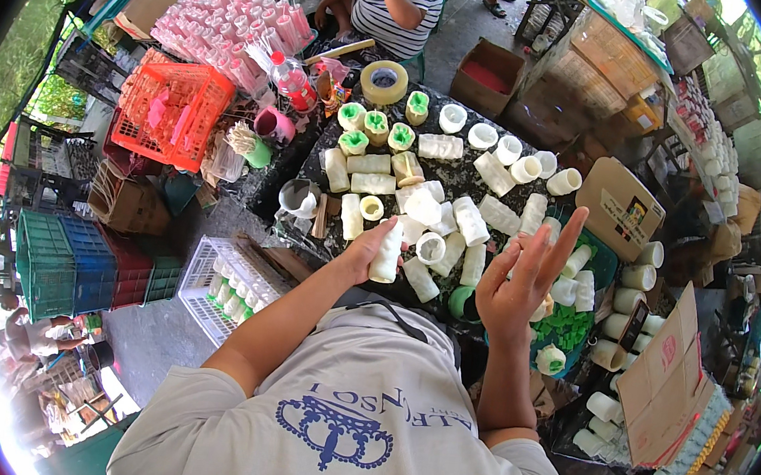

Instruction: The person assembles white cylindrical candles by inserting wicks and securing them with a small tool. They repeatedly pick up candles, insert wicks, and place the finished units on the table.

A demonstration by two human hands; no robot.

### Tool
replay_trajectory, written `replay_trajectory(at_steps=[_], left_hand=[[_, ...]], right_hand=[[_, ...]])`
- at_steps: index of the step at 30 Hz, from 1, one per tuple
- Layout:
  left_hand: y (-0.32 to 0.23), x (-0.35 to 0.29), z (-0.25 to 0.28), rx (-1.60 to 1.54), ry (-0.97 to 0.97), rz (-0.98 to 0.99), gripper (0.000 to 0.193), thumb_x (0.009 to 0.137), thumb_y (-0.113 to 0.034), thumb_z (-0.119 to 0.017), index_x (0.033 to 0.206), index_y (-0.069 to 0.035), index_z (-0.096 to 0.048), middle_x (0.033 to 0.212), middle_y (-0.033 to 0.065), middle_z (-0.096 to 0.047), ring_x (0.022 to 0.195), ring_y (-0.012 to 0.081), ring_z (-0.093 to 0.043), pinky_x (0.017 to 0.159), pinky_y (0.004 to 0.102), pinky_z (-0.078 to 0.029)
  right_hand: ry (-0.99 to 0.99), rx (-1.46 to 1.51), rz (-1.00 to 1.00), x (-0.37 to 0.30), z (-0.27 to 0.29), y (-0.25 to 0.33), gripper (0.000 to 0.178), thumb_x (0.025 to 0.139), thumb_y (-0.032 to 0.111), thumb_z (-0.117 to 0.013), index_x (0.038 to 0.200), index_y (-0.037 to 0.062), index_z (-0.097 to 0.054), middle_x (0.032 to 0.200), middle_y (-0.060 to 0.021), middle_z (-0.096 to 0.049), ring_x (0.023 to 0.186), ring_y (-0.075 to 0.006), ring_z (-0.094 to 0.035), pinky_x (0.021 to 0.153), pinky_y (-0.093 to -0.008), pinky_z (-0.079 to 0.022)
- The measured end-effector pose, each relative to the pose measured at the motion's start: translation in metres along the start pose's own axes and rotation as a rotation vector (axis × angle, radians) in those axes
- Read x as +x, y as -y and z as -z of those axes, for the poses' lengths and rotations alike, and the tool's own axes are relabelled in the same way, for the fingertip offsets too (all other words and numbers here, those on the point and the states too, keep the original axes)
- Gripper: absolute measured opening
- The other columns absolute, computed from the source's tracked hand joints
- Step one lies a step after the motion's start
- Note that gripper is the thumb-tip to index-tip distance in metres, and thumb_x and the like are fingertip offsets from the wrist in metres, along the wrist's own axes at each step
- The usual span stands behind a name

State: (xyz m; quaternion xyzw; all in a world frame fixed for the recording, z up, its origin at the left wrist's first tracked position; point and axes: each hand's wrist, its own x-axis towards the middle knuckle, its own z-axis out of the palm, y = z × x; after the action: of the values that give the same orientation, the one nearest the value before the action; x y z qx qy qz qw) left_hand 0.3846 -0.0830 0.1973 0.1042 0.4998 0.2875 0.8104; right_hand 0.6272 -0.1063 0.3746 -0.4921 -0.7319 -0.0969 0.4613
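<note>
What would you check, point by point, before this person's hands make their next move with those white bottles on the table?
1. Left hand grips a white bottle: ok.
2. Bottle held upright: ok.
3. Right hand free, fingers spread, holding nothing: ok.
4. Bottle's cap fitted: cannot tell, top hidden.
5. Green caps within reach beside the right hand: ok.
6. Bare space on the dark table to set the bottle down: not ok, crowded with lying bottles.
</note>
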Motion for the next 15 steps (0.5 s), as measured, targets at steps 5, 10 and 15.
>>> replay_trajectory(at_steps=[5, 10, 15], left_hand=[[-0.003, 0.001, -0.002, -0.006, 0.022, -0.003, 0.048, 0.105, -0.055, -0.057, 0.11, -0.008, -0.062, 0.092, 0.0068, -0.07, 0.067, 0.0214, -0.068, 0.06, 0.0394, -0.059], [-0.002, 0.003, -0.001, 0.023, 0.027, -0.014, 0.047, 0.105, -0.055, -0.057, 0.109, -0.008, -0.062, 0.091, 0.0064, -0.069, 0.067, 0.0211, -0.068, 0.06, 0.0389, -0.059], [-0.006, -0.002, -0.001, 0.045, 0.033, -0.012, 0.046, 0.105, -0.054, -0.057, 0.109, -0.009, -0.062, 0.091, 0.0062, -0.07, 0.068, 0.0209, -0.068, 0.061, 0.0382, -0.059]], right_hand=[[0.005, 0.01, -0.019, -0.003, 0.002, 0.001, 0.064, 0.103, -0.009, -0.045, 0.163, 0.002, -0.029, 0.169, -0.0378, -0.013, 0.113, -0.0292, -0.063, 0.081, -0.0347, -0.056], [-0.012, 0.033, -0.039, 0.0, -0.001, 0.004, 0.058, 0.1, -0.008, -0.048, 0.157, 0.0026, -0.041, 0.161, -0.0334, -0.032, 0.11, -0.0291, -0.066, 0.081, -0.0374, -0.056], [0.381, 0.261, -0.267, 0.004, -0.005, 0.012, 0.036, 0.091, -0.004, -0.063, 0.124, 0.0058, -0.071, 0.112, -0.015, -0.072, 0.094, -0.0307, -0.07, 0.079, -0.0416, -0.055]])
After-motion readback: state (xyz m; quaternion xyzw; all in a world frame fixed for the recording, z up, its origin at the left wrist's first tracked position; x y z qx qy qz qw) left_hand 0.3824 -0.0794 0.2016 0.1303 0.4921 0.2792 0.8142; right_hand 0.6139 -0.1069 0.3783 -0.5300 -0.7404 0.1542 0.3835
